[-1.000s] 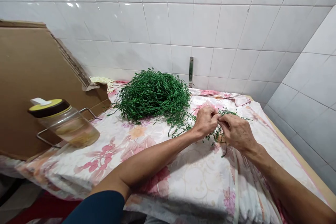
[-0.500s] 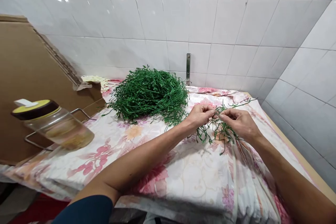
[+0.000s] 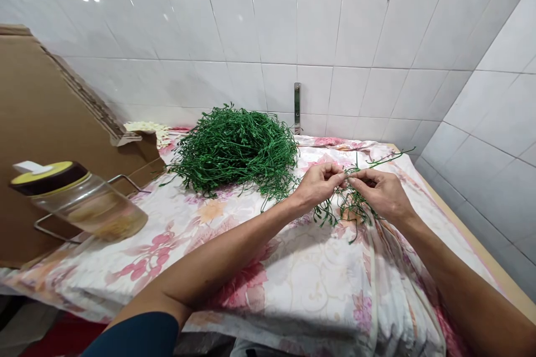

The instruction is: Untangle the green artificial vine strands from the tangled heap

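My left hand [image 3: 321, 183] and my right hand [image 3: 381, 192] meet fingertip to fingertip over the right side of the table. Each is closed in a pinch on thin green plastic-looking stems [image 3: 355, 201]; the exact spot held is hidden by the fingers. Below and between the hands, more of these stems hang or lie in a loose bunch on the cloth. One longer green stem [image 3: 391, 159] sticks out to the right above my right hand. A large tangled pile of green stems [image 3: 237, 150] rests behind and to the left of my left hand.
A floral cloth [image 3: 310, 268] covers the table. On the left stand a clear bottle [image 3: 104, 209] with a yellow-and-dark lid and a cardboard box [image 3: 54, 139]. Cream-coloured pieces [image 3: 148, 128] lie near the box. A metal bracket [image 3: 297, 109] is on the tiled wall [image 3: 276, 28] behind.
The view has shifted slightly, so the surroundings sit a little further left. Both hands keep pinching at nearly the same place, with only small finger movement; the long stem has tilted up a bit.
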A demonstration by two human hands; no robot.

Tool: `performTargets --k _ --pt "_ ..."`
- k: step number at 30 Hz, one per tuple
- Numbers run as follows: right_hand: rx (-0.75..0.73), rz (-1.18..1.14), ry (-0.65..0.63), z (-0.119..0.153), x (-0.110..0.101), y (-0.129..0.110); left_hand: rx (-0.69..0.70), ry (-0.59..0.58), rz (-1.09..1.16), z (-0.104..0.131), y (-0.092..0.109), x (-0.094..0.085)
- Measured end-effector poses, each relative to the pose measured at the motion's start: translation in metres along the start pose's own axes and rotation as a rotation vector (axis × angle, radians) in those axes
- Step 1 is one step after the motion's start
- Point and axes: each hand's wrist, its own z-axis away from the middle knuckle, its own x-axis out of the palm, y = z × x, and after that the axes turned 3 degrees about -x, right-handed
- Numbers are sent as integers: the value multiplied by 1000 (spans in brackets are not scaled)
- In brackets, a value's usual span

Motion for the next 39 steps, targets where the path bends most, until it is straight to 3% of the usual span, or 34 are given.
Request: performTargets --k 7,11,20,26,29,33,39 --pt "-36 37 58 1 1 -2 144 50 -148 3 -2 2" --pt "-67 48 110 2 2 -2 206 137 -291 6 -1 3" --pt "-98 -4 110 4 6 -2 199 165 -317 10 -1 4" --pt "-222 150 133 4 7 -1 135 151 -275 8 -5 5" --pt "-281 265 152 5 9 0 185 203 -423 8 -5 6" --pt "-305 355 167 6 12 2 375 270 -767 8 -11 9" --pt "-123 277 189 0 18 3 539 297 -1137 2 -23 13"
